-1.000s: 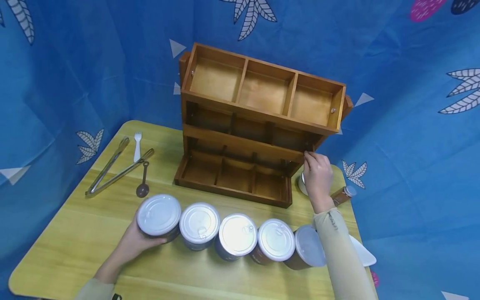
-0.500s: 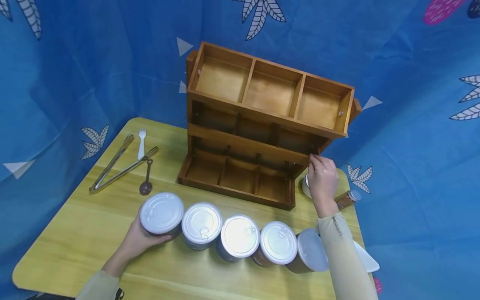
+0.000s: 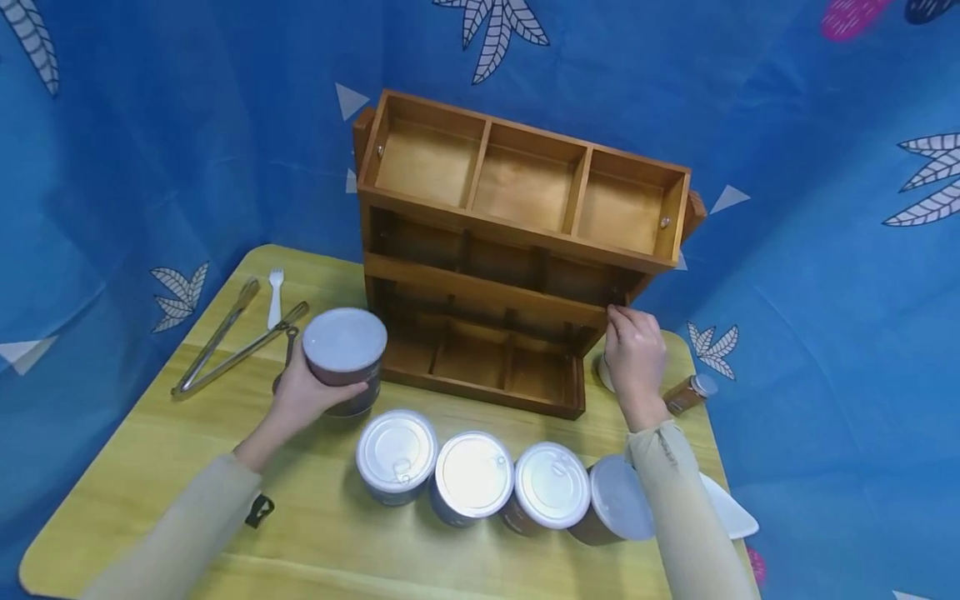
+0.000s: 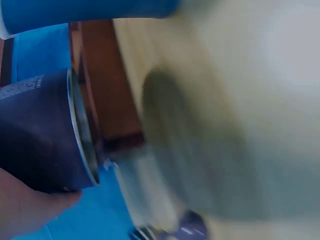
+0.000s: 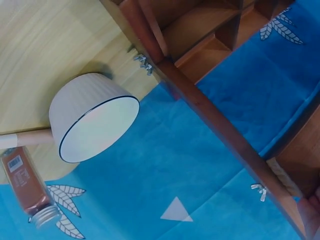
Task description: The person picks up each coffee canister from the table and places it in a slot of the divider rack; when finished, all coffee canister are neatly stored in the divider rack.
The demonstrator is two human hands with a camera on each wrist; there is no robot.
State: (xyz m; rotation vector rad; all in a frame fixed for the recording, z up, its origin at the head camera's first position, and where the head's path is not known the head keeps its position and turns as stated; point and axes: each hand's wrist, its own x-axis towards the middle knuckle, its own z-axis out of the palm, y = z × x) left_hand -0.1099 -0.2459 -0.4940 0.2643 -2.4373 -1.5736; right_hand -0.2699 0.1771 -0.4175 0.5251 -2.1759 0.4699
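Note:
My left hand (image 3: pixel 303 387) grips a dark can (image 3: pixel 352 408) with a white lid, its thumb across the front of the can. The can is lifted off the table, close to the lower left corner of a three-tier wooden shelf (image 3: pixel 480 287). In the left wrist view, the can's metal bottom rim (image 4: pixel 82 130) shows, and a shadow lies on the table apart from it. With curled fingers, my right hand (image 3: pixel 636 350) holds the right end of the shelf's middle tier. Several lidded cans (image 3: pixel 397 454) stand in a row in front of the shelf.
On the left lie metal tongs (image 3: pixel 213 342), a white fork (image 3: pixel 275 300) and a brown scoop (image 3: pixel 291 337), partly hidden. Right of the shelf are a white pot (image 5: pixel 90 107) with a handle and a spice jar (image 3: pixel 688 393). A white dish (image 3: pixel 727 508) shows beyond the right forearm.
My left hand has raised the leftmost can from the row and moved it forward toward the shelf's left end. The right hand keeps its hold on the shelf.

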